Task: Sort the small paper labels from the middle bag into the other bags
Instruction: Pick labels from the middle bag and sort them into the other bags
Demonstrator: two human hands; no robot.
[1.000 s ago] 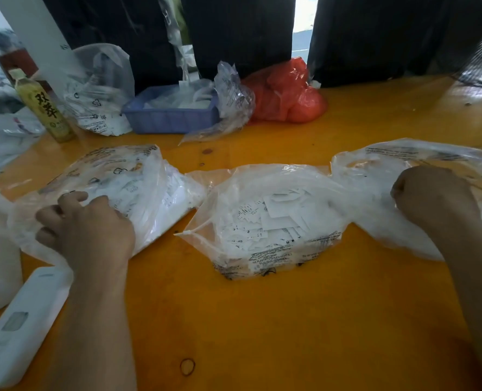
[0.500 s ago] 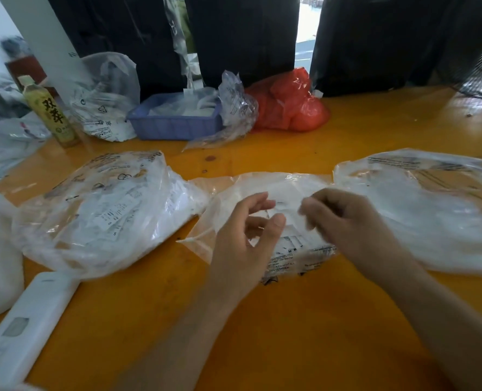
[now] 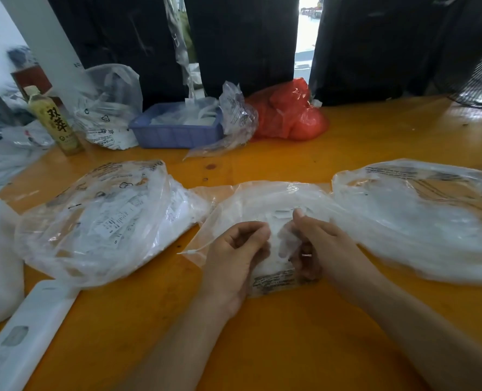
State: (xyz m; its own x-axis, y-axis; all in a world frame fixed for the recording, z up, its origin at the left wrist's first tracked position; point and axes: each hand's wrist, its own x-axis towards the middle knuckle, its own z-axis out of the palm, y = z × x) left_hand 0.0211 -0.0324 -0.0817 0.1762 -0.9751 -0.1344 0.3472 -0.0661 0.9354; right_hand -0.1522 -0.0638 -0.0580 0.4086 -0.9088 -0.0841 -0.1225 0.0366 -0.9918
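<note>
Both hands work at the middle bag (image 3: 265,201) on the desk (image 3: 262,348): left hand (image 3: 238,249) curled, fingertips pinched on the film or a label, which I cannot tell; right hand (image 3: 316,244) curled into the plastic. Paper labels (image 3: 280,214) lie inside, between the left bag (image 3: 99,215) and right bag (image 3: 420,218). Likely featherlight, limp and clingy; pinch one by an edge.

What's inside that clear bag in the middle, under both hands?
Through the middle bag show small white paper labels, loosely piled. The left hand and right hand cover much of the pile, so how many there are cannot be told.
</note>
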